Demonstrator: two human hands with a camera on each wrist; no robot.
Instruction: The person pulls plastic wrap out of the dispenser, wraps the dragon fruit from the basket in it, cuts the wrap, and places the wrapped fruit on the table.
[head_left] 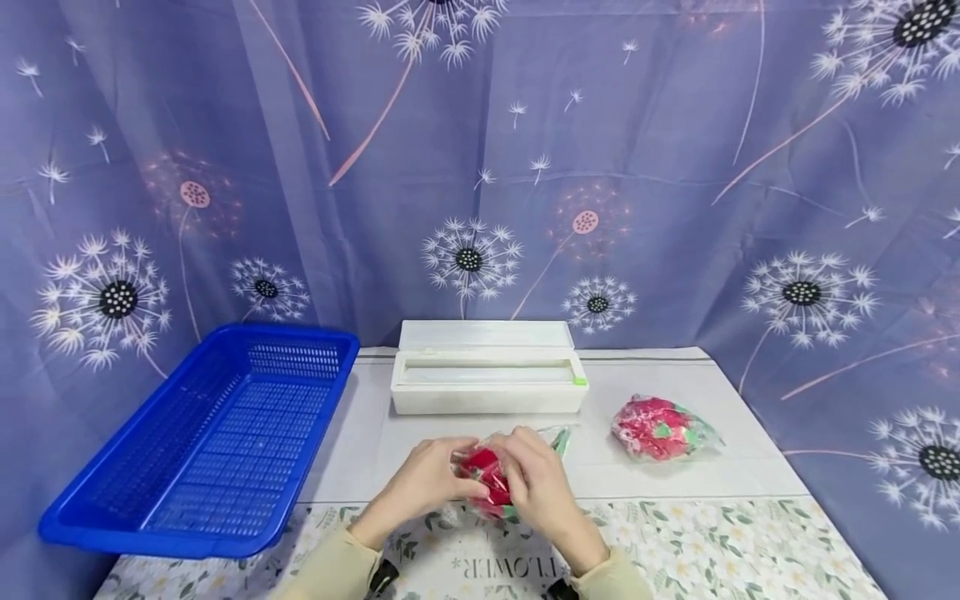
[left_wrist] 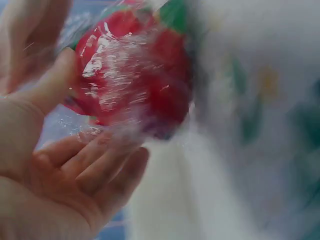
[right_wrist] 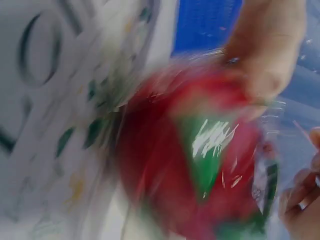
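Note:
A red dragon fruit with green scales, covered in clear cling film, is between my two hands above the front of the table. My left hand holds it from the left, with the thumb against its side and the fingers underneath in the left wrist view. From the right, my right hand bends over the fruit, its curled fingers at the loose film. The right wrist view shows the fruit blurred and the right hand only partly.
Behind the hands stands a white cling film dispenser with its lid raised. Another wrapped dragon fruit lies to the right. A blue plastic basket sits at the left. A patterned curtain hangs behind the table.

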